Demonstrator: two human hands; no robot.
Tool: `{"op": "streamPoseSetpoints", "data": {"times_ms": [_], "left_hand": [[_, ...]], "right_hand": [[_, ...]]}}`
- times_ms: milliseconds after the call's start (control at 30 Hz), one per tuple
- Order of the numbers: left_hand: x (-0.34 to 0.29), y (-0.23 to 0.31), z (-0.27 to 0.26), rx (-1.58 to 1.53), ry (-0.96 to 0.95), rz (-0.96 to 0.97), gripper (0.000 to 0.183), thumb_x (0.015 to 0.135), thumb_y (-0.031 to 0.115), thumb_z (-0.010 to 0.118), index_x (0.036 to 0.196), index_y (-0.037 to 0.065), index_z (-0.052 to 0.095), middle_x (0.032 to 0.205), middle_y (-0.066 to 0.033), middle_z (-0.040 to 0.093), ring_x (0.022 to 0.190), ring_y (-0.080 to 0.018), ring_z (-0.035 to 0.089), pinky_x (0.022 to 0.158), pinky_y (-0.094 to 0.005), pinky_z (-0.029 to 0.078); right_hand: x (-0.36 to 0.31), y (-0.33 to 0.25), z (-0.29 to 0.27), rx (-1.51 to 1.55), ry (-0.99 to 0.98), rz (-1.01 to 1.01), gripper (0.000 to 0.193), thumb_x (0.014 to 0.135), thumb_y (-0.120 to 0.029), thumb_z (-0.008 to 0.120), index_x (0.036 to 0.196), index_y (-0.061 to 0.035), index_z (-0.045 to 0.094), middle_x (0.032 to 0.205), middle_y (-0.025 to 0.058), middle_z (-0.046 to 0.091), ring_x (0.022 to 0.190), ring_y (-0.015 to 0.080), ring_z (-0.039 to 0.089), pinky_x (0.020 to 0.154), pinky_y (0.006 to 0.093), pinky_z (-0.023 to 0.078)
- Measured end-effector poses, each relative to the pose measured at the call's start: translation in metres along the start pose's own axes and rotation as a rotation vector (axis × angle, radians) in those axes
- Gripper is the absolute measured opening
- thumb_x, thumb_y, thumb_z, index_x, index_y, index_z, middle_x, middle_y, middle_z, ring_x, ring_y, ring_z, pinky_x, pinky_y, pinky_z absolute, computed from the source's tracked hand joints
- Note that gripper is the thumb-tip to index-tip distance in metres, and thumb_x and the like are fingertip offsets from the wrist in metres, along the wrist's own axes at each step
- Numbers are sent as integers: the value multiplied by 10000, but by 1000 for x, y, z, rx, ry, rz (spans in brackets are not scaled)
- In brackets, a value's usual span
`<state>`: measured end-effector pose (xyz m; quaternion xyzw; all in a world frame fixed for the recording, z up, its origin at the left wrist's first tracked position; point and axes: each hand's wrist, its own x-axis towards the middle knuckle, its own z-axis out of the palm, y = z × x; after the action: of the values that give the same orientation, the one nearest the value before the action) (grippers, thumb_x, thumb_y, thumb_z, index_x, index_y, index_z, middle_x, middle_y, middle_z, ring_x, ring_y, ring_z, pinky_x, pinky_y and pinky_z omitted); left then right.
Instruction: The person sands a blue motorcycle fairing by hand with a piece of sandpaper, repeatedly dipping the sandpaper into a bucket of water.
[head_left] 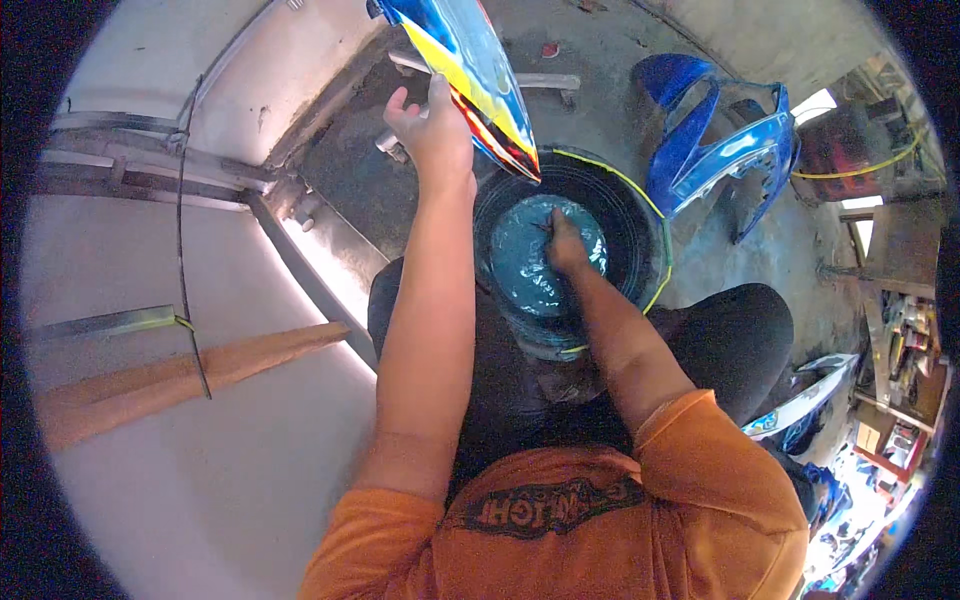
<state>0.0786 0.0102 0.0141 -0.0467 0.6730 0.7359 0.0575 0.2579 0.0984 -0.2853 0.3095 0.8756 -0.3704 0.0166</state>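
My left hand (437, 135) holds up a glossy motorcycle fairing panel (475, 65) in blue, yellow, red and black. Its thumb lies against the panel's left edge, some fingers stick out to the left, and the panel hides the rest of the grip. The pointed lower tip hangs over the far rim of a round black tub (630, 215). Bluish water (525, 270) fills the bottom of the tub. Down in it is my right hand (567, 248), its fingertips at or under the surface, so whether they hold anything is hidden.
A blue fairing piece (720, 160) lies on the concrete floor right of the tub. Behind the tub is a pale metal bar (548, 81). A white wall and wooden beam (200, 380) stand close on the left. Cluttered shelves (905, 350) line the right.
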Motion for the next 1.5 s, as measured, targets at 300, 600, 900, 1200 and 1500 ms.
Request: {"op": "streamPoseSetpoints", "data": {"times_ms": [300, 600, 900, 1200, 1500], "left_hand": [[9, -6, -8, -90, -43, -24, 686, 941, 269, 628, 1458, 19, 252, 1435, -277, 308, 1266, -331, 456, 1062, -413, 378], [-1, 1, 4, -20, -94, -23, 653, 949, 301, 609, 1438, 11, 288, 1402, -252, 352, 1239, -309, 474, 1049, -399, 381], [-1, -2, -5, 17, -94, -24, 608, 948, 298, 617, 1396, -5, 337, 1279, -195, 477, 1139, -261, 524, 995, -372, 411], [-2, -4, 2, 21, -107, -6, 575, 944, 300, 623, 1361, -3, 368, 1224, -173, 517, 1100, -242, 541, 966, -360, 425], [-3, -3, 1, 20, -102, 10, 505, 961, 272, 612, 1315, -21, 402, 1155, -146, 549, 1048, -214, 561, 939, -342, 441]], "right_hand": [[9, 9, 24, -239, -22, 38, 543, 912, -293, 631, 1306, 56, 499, 1334, 266, 541, 1237, 400, 522, 1065, 468, 393], [35, 41, 25, 555, -515, 371, 505, 856, -497, 724, 1088, -49, 691, 977, 76, 703, 915, 209, 630, 850, 355, 481], [12, -3, 9, 451, -376, 256, 523, 951, -526, 575, 1131, -56, 718, 982, 62, 723, 864, 182, 646, 836, 340, 486], [21, 19, 42, 264, -134, 365, 585, 899, -516, 640, 1265, -60, 647, 1157, 137, 697, 1069, 244, 634, 950, 372, 467], [30, 23, 35, 16, -204, 240, 443, 909, -378, 627, 1161, -16, 671, 1240, 211, 642, 1153, 328, 610, 1009, 409, 448]]}}
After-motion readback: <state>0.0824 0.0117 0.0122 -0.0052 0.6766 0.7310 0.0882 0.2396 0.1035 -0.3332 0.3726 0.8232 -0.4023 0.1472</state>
